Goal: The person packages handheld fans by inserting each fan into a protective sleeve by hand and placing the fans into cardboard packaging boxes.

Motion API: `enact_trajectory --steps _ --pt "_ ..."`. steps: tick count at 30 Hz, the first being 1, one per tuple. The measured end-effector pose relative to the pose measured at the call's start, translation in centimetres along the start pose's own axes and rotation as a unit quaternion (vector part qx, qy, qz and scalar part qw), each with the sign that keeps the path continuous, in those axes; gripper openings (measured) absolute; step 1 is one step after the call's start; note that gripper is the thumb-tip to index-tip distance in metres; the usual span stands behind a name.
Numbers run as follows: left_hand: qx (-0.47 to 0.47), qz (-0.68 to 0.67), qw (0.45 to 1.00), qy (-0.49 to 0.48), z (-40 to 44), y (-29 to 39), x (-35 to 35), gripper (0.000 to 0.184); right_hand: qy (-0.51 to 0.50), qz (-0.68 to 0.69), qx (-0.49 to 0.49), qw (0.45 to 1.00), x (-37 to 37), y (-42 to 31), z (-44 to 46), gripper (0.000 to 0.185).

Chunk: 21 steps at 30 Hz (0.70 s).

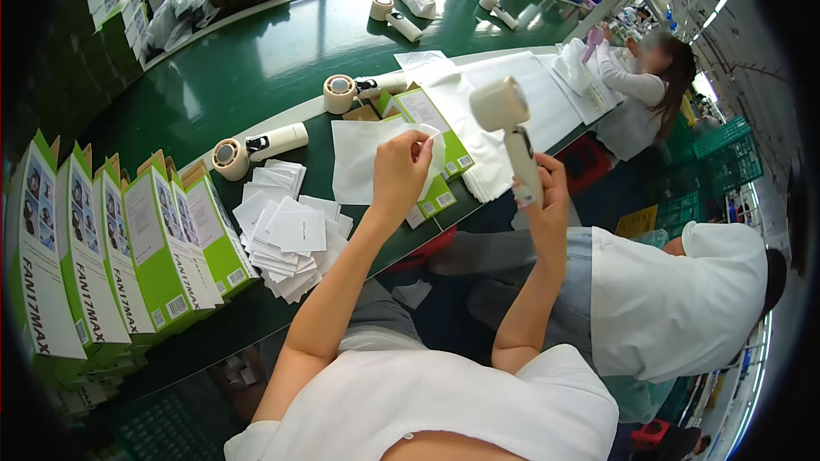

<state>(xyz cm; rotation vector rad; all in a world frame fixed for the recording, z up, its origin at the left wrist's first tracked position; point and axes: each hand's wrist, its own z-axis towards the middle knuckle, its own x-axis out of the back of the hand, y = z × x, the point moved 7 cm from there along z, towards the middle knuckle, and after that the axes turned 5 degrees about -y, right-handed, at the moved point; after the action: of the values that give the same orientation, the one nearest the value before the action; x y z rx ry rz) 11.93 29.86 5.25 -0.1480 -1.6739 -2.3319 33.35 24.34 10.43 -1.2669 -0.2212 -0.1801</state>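
My left hand [400, 169] is closed in a pinch on the edge of a white bag [354, 158], which lies over green-and-white boxes [427, 119]. Raised to the right, my right hand [547, 196] grips the handle of a cream handheld fan [511, 124], its round head pointing up. Another fan [339, 94] rests on the bench behind the bag, and one more [286, 140] lies to the left. A loose pile of white leaflets [295, 230] sits left of my left forearm.
Upright FAN17MAX boxes [162, 243] line the left side. Beyond the bench edge, the green conveyor [248, 51] carries more fans [401, 24]. White bags [512, 94] lie to the right. A co-worker [675, 299] in white is close on my right; another person [636, 85] sits farther off.
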Motion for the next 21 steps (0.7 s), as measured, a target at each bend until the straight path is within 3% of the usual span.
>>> enact_trajectory --steps 3,5,11,15,16,20,21 --pt "-0.011 -0.004 1.0 0.016 0.4 1.1 1.1 0.015 -0.036 0.007 0.004 0.999 -1.8 2.7 -2.3 0.048" --pt "-0.026 -0.01 0.999 0.044 0.8 1.8 2.1 0.016 -0.067 0.042 -0.063 0.995 -3.7 4.1 -2.9 0.046" --pt "-0.035 0.032 0.997 0.068 0.9 1.4 3.8 0.015 -0.073 -0.023 -0.028 0.997 -6.4 3.6 -2.1 0.044" --pt "-0.116 0.118 0.986 -0.003 0.7 2.7 3.2 0.01 -0.108 -0.218 0.051 0.969 -7.4 2.4 -2.0 0.044" --pt "-0.115 0.119 0.986 -0.005 0.5 2.8 3.1 0.01 -0.107 -0.217 0.05 0.969 -7.5 2.2 -1.9 0.044" --pt "-0.309 0.315 0.894 -0.081 -2.0 5.8 0.2 0.012 -0.106 -0.1 0.001 0.989 -8.0 1.0 -0.3 0.046" --pt "-0.31 0.314 0.894 -0.081 -2.5 6.3 0.5 0.012 -0.105 -0.101 0.001 0.989 -7.9 1.3 0.1 0.046"
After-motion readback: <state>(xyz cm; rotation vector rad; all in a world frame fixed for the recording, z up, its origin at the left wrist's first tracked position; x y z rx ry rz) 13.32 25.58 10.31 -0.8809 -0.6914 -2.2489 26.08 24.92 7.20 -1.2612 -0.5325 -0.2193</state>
